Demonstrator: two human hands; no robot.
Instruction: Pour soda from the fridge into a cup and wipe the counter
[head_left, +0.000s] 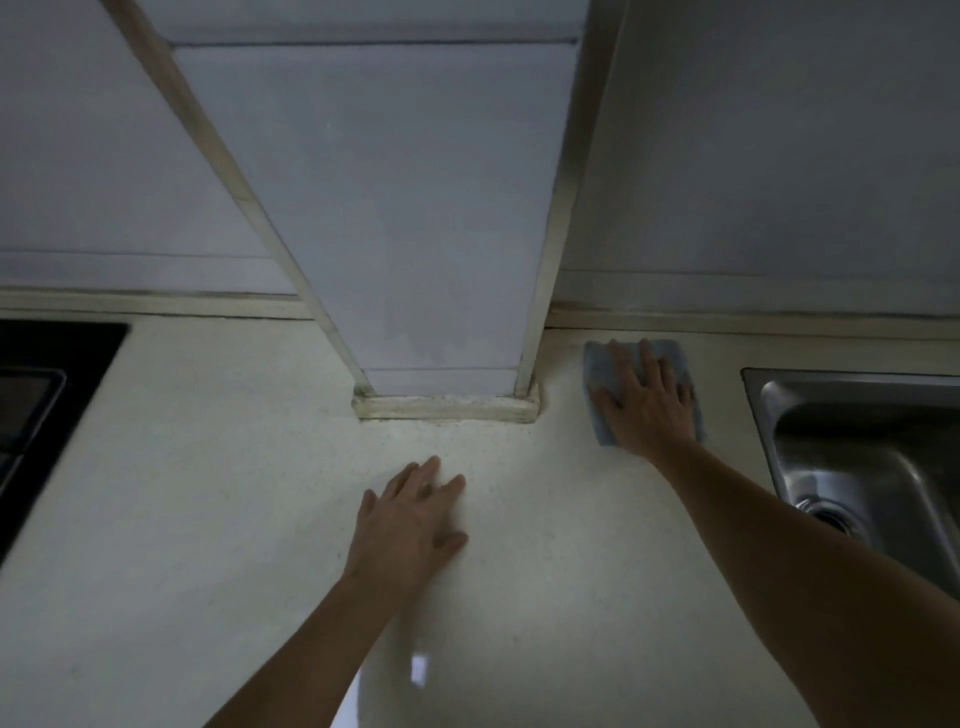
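Presently the right grip (647, 402) is laid flat on a cloth (597, 364), with the fingers straight and spread. Nothing is clenched; the cloth is only pressed down on the surface (208, 467) by palm and fingers. The cloth is blue-grey, thin and soft in look, and folded to a rough rectangle. Its long axis seems to run from the back wall toward the person, though much of it is hidden under the hand. It is found far back on the surface, between the white pillar (441, 234) on its left and the steel sink (753, 382) just beside it on its right. The left grip (410, 525) is released as well. It rests open on the bare surface, nearer to the person and well apart from the cloth. The surface is pale and smooth, with fine speckles and a faint shine. The wiping step is judged to be in hand. The wide unwiped part lies left of the cloth and in front of it, so a sweep leftward or a pull toward the person is probably called for. No soda and no cup can be seen.
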